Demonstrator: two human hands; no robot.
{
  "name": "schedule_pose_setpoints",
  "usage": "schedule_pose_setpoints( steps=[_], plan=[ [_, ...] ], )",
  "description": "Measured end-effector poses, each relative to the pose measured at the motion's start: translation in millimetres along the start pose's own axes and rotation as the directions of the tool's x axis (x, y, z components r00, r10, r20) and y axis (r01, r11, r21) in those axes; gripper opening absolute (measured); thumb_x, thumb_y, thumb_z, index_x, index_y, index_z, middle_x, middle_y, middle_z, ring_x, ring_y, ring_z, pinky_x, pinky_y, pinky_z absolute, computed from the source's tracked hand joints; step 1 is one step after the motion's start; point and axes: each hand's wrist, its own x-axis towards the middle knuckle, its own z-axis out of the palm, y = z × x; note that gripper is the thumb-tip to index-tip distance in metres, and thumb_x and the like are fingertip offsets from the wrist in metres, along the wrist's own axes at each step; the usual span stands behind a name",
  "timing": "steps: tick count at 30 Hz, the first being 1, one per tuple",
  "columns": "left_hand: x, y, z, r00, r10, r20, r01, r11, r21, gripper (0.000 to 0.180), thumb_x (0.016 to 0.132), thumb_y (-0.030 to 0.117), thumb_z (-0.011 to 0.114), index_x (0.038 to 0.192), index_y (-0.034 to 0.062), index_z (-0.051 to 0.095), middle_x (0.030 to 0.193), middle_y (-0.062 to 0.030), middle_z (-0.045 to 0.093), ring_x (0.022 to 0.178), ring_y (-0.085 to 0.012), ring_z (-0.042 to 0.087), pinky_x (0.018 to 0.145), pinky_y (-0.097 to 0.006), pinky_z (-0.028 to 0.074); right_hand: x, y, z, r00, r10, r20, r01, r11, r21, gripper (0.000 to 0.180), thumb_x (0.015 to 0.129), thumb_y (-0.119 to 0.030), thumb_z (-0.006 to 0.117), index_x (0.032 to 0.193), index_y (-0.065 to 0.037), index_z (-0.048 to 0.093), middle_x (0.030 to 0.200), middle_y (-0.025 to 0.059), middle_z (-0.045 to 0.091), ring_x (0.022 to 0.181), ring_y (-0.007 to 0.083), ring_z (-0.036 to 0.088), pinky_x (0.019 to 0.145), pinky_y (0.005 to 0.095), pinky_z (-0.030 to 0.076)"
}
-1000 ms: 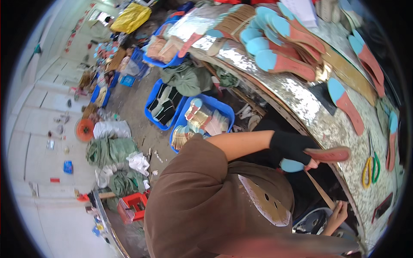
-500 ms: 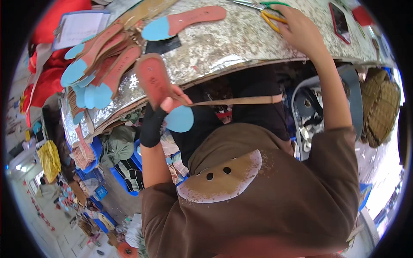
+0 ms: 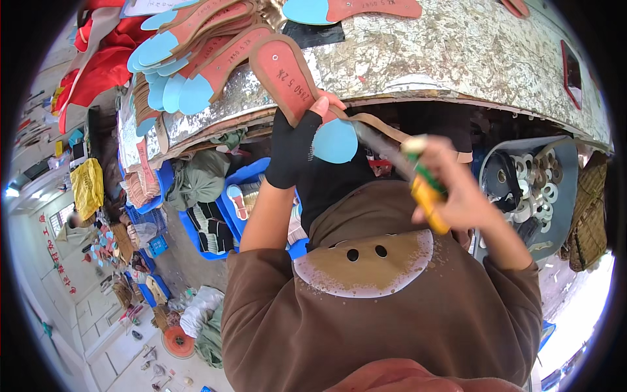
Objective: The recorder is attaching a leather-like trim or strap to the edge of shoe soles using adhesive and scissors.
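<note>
My left hand [image 3: 297, 140], in a black fingerless glove, grips a shoe insole [image 3: 283, 72] by its narrow middle. The insole has a reddish heel part pointing up and a light blue forefoot below. From its edge beside my fingers a narrow tan strip [image 3: 385, 129] trails off to the right, its far part passing behind my right hand. Closed around the yellow and green handles of a pair of scissors [image 3: 428, 196] is my right hand [image 3: 460, 189], blurred by motion. The blades point up and left toward the strip close to the insole; whether they touch it is too smeared to tell.
A pile of similar insoles [image 3: 173, 59] lies on the worn table [image 3: 405, 55] at left, with a single insole [image 3: 372, 8] farther back. A phone [image 3: 571, 75] rests at the right. Below stand a grey bin [image 3: 562, 222] of white rolls and blue crates [image 3: 245, 173].
My right hand has lifted the scissors off the table and brought them down and left to the strip. The left hand keeps its hold on the insole. The view has shifted.
</note>
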Motion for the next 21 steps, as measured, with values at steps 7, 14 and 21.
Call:
schedule_pose_setpoints(
  steps=[7,14,21],
  plan=[
    [-5.0,-14.4,23.1,0.940,0.320,-0.118,-0.281,0.922,0.265,0.010,0.092,0.007,0.061,0.100,0.0015,0.063,0.090,-0.0047,0.064,0.085,-0.0135,0.060,0.078,-0.028,0.048,-4.7,35.0,29.0,0.968,0.246,0.045,-0.227,0.941,-0.249,0.081,0.086,-0.043,0.068,0.143,-0.003,0.027,0.117,0.0250,0.053,0.111,0.0401,0.056,0.092,0.0419,0.045],
    [-8.6,-22.6,28.1,0.631,0.681,0.371,-0.745,0.399,0.535,0.039,0.065,-0.005,0.075,0.101,0.0044,0.064,0.092,-0.0136,0.065,0.063,-0.0243,0.064,0.054,-0.027,0.051,-1.8,43.1,24.7,0.979,0.196,-0.049,-0.202,0.967,-0.153,0.067,0.093,-0.038,0.059,0.139,-0.001,0.027,0.123,0.0282,0.052,0.117,0.0423,0.053,0.099,0.0415,0.041],
    [-15.4,-19.9,42.8,0.555,0.659,0.507,-0.799,0.253,0.545,0.040,0.071,0.006,0.076,0.108,0.0015,0.064,0.090,-0.0151,0.065,0.074,-0.0282,0.065,0.057,-0.033,0.052,-0.2,56.3,22.9,0.982,0.171,-0.084,-0.183,0.969,-0.163,0.059,0.090,-0.027,0.063,0.133,-0.002,0.031,0.114,0.0239,0.057,0.107,0.0391,0.058,0.092,0.0409,0.044]
  ],
)
